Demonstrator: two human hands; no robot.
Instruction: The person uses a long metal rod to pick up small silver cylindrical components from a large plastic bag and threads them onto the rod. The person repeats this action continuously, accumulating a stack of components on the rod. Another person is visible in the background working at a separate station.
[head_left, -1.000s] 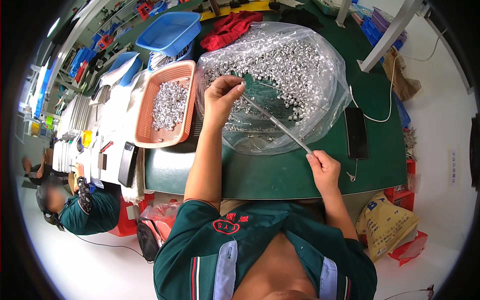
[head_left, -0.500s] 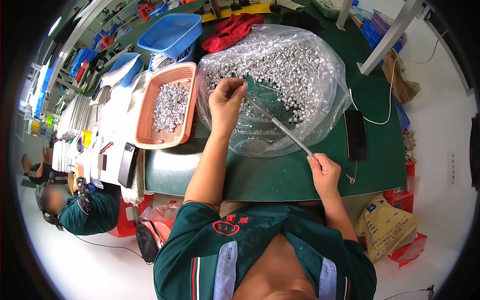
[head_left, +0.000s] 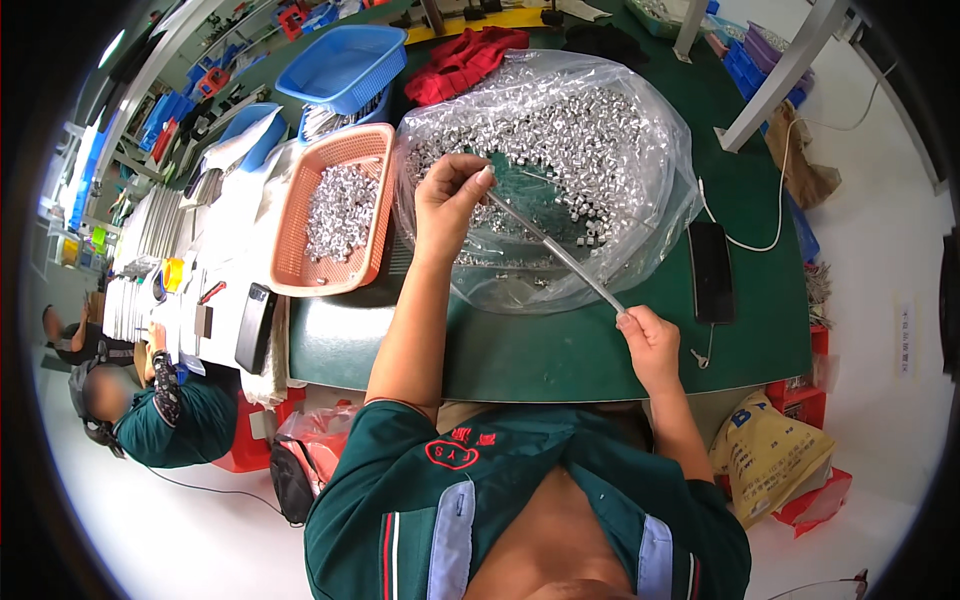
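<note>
A long thin grey metal rod [head_left: 560,252] slants across the near part of a clear plastic bag [head_left: 660,225]. My right hand [head_left: 650,347] is closed round its near end. At the far end, my left hand [head_left: 447,200] pinches it between thumb and fingers; whether a small part is also in that pinch is hidden. The bag lies spread open, with a large heap of small silvery metal pieces [head_left: 590,130] round a bare patch. Left of it, an orange mesh basket [head_left: 283,245] holds more small silvery pieces [head_left: 340,210].
Stacked blue baskets [head_left: 340,65] and a red cloth [head_left: 460,62] lie at the back. A phone [head_left: 711,270] with a white cable is on the right of the green table [head_left: 560,360]; another dark phone [head_left: 257,325] is at the left. A co-worker [head_left: 175,420] sits far left.
My left hand has shifted very slightly to the left. Both hands keep their hold on the rod, and the rest looks the same.
</note>
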